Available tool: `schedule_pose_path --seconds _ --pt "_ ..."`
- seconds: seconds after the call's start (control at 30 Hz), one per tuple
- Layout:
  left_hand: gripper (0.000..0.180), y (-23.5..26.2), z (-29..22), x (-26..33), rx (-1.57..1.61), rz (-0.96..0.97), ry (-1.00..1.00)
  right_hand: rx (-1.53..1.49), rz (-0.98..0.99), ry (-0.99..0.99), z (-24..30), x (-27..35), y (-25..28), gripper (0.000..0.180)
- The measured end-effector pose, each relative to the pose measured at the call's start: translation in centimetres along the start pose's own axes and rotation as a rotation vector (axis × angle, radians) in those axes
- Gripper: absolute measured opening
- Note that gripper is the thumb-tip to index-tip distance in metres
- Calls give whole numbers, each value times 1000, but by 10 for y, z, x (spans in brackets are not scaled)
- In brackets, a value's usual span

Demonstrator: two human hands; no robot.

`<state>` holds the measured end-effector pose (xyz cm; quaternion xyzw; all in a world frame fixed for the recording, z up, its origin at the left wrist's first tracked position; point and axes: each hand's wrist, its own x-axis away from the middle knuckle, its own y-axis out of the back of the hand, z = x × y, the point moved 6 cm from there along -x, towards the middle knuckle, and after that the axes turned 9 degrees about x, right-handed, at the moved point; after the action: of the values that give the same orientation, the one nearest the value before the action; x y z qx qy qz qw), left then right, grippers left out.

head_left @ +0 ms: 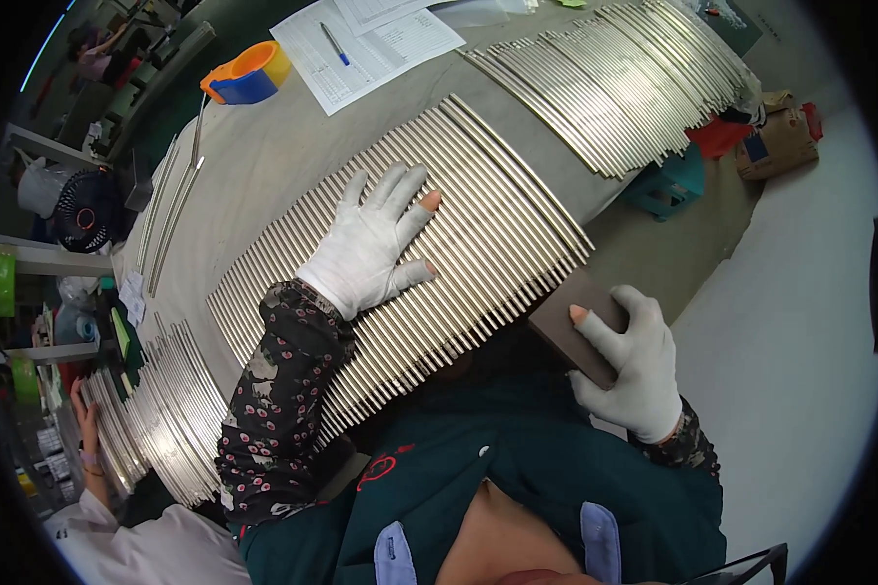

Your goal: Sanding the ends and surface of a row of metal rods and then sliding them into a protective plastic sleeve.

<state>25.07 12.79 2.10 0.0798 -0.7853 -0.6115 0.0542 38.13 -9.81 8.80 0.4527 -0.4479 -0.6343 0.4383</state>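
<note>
A wide row of thin silvery metal rods point(488, 210) lies side by side on the grey table in front of me. My left hand point(369, 239), in a white glove with some fingertips bare, rests flat on top of the row with its fingers spread. Off the near right end of the rods, my right hand point(639, 366) is gloved the same way. Its fingers are closed round a dark brown rectangular block point(564, 314), which sits close to the rod ends. Whether the block touches them I cannot tell.
More rods point(605, 83) lie at the far right, and another batch point(171, 414) at the left, beside a co-worker's hand point(85, 414). Papers point(346, 78) with a pen point(335, 44) and an orange-and-blue tape dispenser point(249, 75) are at the back. A teal stool point(668, 185) stands right.
</note>
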Motion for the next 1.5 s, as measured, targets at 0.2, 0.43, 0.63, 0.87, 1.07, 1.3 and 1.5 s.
schedule_pose_path --seconds 0.2,0.43,0.63,0.87,1.07,1.3,1.5 --pt "80 6 -19 -32 63 -50 -73 103 -111 -230 -36 14 -1 58" --pt "71 -6 -32 -84 -56 -36 -114 109 -101 -233 -46 9 -8 56" --pt "63 -6 -38 -105 -92 -161 -150 108 -92 -224 -52 4 -9 56" --pt "60 -5 -38 -106 -35 -173 -137 86 -170 -221 -56 9 -5 58" --pt "61 -7 -38 -107 -13 -126 -130 -114 -174 12 -22 -3 -14 64" --pt "62 -5 -37 -107 -6 -103 -115 151 -387 -206 -61 -5 -3 59" --pt "61 -5 -36 -106 -2 -88 -102 141 -332 -202 -58 -5 -18 61"
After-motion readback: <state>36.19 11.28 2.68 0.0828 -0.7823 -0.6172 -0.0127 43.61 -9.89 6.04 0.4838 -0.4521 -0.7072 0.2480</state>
